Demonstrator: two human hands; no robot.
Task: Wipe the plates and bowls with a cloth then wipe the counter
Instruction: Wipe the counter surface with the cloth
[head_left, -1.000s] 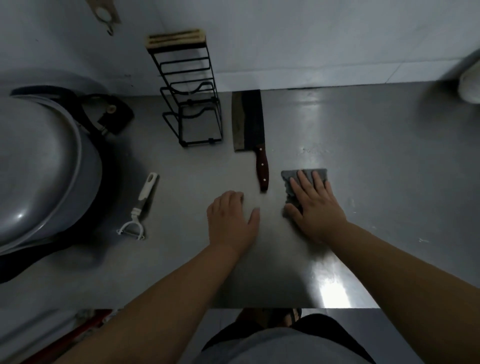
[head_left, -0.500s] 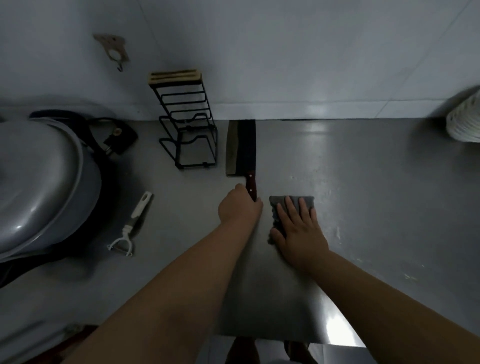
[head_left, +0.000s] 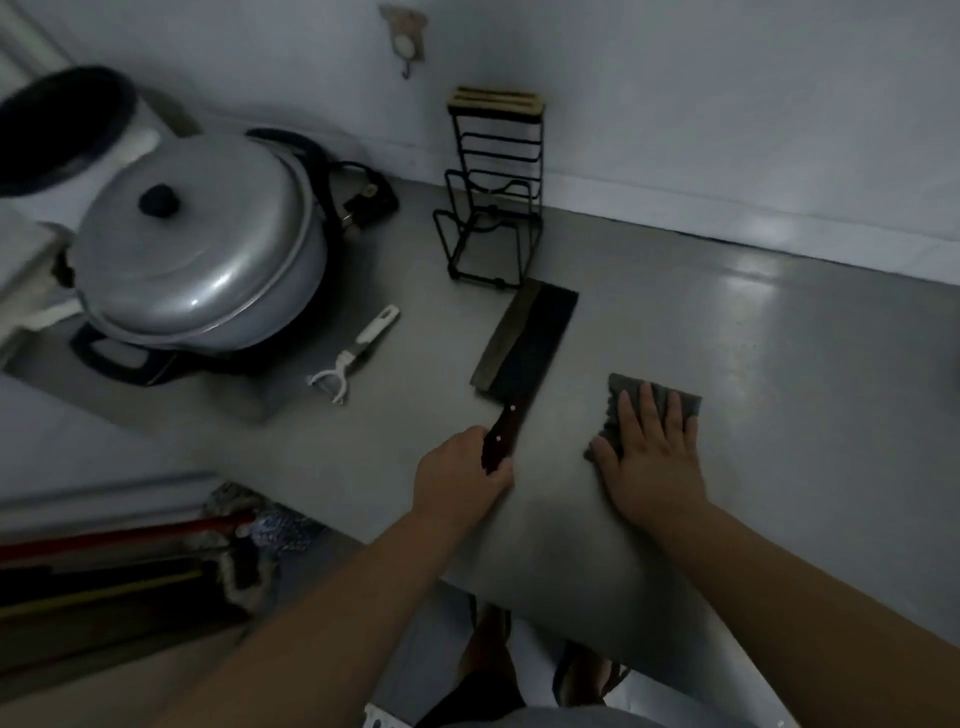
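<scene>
Lying beneath flat right hand (head_left: 649, 460): cloth (head_left: 612, 410)

- Only one view: the head camera looks forward and down on the grey bench (head_left: 727, 322) from above, close to it.
- Both forearms enter from the lower edge; the wall (head_left: 727, 104) closes the top.
- The picture stands tilted, so the wall line slants.

Grey cloth (head_left: 613, 410), rumpled along its left edge, lying flat on the smooth grey counter (head_left: 779, 338)
</scene>
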